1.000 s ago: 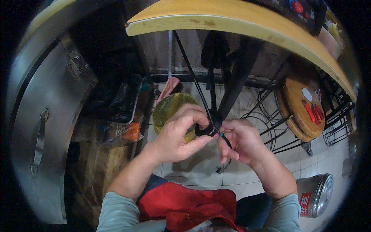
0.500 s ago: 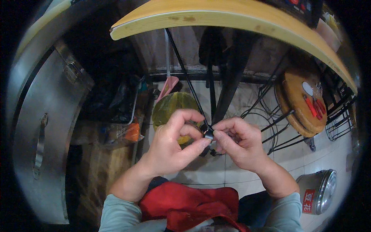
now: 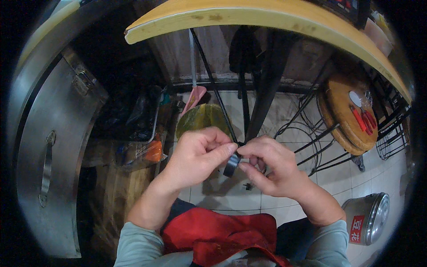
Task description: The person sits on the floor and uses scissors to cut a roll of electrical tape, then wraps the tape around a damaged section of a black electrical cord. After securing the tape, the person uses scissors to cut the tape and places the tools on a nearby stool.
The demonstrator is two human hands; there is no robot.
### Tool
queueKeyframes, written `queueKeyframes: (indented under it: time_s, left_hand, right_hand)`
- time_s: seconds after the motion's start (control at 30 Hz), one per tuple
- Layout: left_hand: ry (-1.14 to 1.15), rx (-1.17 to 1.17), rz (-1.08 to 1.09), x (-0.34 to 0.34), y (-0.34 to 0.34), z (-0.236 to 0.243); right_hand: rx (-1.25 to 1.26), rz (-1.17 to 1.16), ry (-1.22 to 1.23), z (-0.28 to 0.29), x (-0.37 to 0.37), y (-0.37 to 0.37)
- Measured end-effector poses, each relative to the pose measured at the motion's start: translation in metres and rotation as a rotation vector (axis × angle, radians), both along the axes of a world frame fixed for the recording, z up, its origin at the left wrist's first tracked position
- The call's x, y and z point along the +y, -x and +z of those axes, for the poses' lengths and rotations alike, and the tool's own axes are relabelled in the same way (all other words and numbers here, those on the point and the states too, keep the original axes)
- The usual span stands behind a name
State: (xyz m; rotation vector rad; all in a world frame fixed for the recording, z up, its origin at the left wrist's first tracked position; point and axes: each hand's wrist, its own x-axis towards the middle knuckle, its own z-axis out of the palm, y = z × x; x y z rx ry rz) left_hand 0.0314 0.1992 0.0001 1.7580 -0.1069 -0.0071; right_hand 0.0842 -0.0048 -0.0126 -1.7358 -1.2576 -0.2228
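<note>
1. We see a big shiny metal cabinet (image 3: 49, 169) on our left, and a long yellow table edge (image 3: 267, 20) curving over the top.
2. A round wooden board (image 3: 347, 111) with red things on it leans on the right, by black wire racks (image 3: 391, 133). A metal pot (image 3: 367, 218) sits on the white tiled floor (image 3: 222, 198) low on the right.
3. A yellow-green pumpkin-like lump (image 3: 200, 119) lies on the floor behind our hands. Red cloth (image 3: 222, 233) covers our lap.
4. Our left hand (image 3: 195, 158) and right hand (image 3: 271, 171) have come closer to us than a moment ago. They now sit tighter together.
5. Both hands pinch a small black tape roll (image 3: 231, 165) between them, thumbs and fingertips pressed on it. It looks like we are picking at its end.
6. A thin black cord (image 3: 213, 84) runs up from the roll to the table. It and the dark table legs cross right behind our fingers.
</note>
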Motion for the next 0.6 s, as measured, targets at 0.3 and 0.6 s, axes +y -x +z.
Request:
queueKeyframes:
  time_s: [0.3,0.6]
  left_hand:
    - [0.079,-0.022,-0.065,-0.01,-0.002,0.001]
    - [0.183,-0.02,-0.032,-0.01,-0.005,-0.005]
  right_hand:
    - [-0.305,-0.07,-0.044,-0.016,-0.005,-0.01]
    - [0.153,-0.107,-0.167,-0.024,-0.002,0.0]
